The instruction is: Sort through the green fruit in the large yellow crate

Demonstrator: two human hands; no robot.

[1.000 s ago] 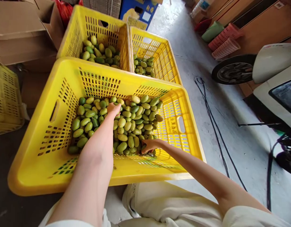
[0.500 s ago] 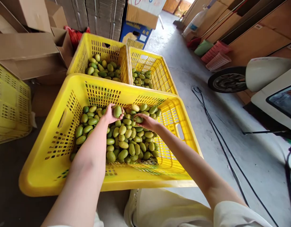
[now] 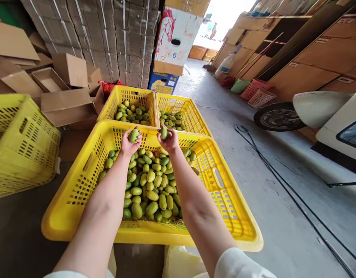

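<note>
Leftmost, a yellow crate (image 3: 36,144) stands apart; I cannot see what it holds. Next, the back-left crate (image 3: 111,105) already has fruit in it. My left hand (image 3: 127,145) cups one green fruit (image 3: 134,136), fingers curled round it, lifted over the far side of the front crate (image 3: 155,237). Below lies a broad pile (image 3: 151,186), so I judge much is left to handle there. My right hand (image 3: 171,142) grips a darker fruit (image 3: 163,133) in bent fingers, raised likewise. Rightmost, the back-right crate (image 3: 197,120) already holds some fruit.

Green fruit (image 3: 134,136), darker fruit (image 3: 163,133), both held
</note>
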